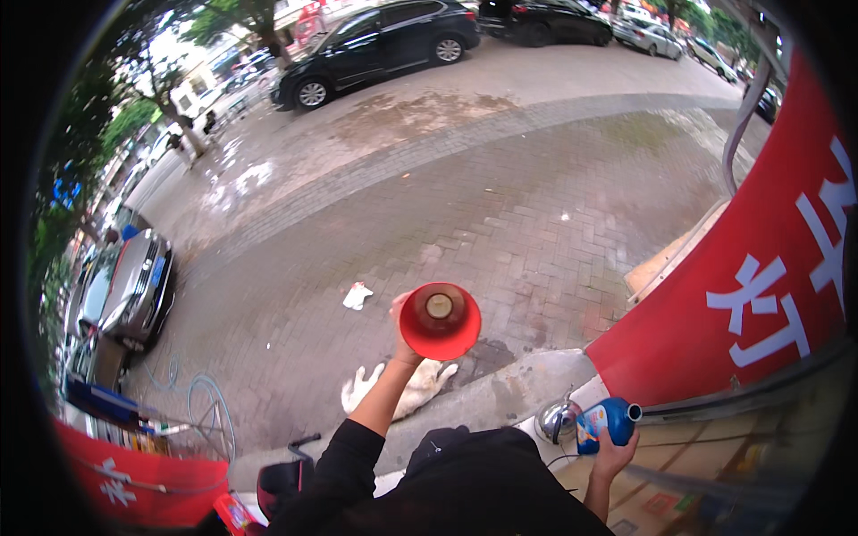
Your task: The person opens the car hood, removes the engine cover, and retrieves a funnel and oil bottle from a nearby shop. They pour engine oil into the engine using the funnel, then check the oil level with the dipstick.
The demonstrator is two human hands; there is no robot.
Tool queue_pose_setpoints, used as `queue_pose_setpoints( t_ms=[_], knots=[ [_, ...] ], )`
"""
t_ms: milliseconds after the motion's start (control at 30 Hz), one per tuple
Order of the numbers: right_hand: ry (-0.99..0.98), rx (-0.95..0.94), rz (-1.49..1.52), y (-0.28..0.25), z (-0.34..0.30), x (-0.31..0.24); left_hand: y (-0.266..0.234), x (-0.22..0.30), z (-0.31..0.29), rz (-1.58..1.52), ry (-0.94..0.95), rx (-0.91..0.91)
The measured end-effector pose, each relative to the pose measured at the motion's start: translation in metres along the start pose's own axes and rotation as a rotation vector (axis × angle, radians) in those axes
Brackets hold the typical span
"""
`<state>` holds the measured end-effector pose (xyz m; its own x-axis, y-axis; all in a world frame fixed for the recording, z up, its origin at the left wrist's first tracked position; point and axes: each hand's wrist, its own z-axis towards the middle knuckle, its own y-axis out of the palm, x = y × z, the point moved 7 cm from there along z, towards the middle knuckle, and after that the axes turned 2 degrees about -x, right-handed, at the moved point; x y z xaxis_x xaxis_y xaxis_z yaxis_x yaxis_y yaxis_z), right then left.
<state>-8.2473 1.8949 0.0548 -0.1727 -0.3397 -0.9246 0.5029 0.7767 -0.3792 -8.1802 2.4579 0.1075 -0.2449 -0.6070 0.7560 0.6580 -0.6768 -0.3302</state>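
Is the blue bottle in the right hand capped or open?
Open, it seems: the blue bottle in the right hand shows a pale rim around a dark mouth, no cap visible.

that cone (438, 341) is red, tan in the middle; the bottle (615, 414) is blue, the sleeve (347, 463) black, the banner (670, 339) red with white lettering (756, 305).

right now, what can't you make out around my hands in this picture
Left hand: head view, most fingers hidden behind the red cone.
White animal: head view, middle hidden by the left forearm.
Blue bottle: head view, inside hidden by its walls.
Metal vessel: head view, right side hidden behind the blue bottle.
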Motion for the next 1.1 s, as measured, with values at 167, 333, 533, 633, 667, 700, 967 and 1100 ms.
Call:
queue_pose_setpoints(
  t_ms=[167,333,533,633,667,700,967,1100],
  knots=[
    [0.079,0.175,-0.199,0.056,0.129,0.021,0.103,-0.104,0.160,-0.039,-0.079,-0.067],
    [0.046,0.134,-0.412,0.234,0.299,0.075,0.229,-0.261,0.309,0.169,0.046,0.080],
    [0.093,0.008,-0.206,0.475,0.534,0.065,0.302,-0.424,0.398,0.429,-0.373,0.327],
    [0.113,0.014,0.279,0.603,0.679,0.032,0.338,-0.493,0.425,0.691,-0.661,0.276],
    [-0.002,-0.024,0.148,0.644,0.726,0.008,0.353,-0.519,0.433,0.615,-0.778,0.330],
    [-0.034,-0.048,0.015,0.689,0.771,-0.011,0.375,-0.540,0.449,0.685,-0.820,0.349],
    [-0.127,-0.144,-0.115,0.951,1.081,-0.181,0.680,-0.682,0.789,0.699,-0.758,0.199],
    [-0.134,-0.160,-0.101,1.043,1.244,-0.229,0.863,-0.716,1.007,0.621,-0.623,0.217]
  ],
)
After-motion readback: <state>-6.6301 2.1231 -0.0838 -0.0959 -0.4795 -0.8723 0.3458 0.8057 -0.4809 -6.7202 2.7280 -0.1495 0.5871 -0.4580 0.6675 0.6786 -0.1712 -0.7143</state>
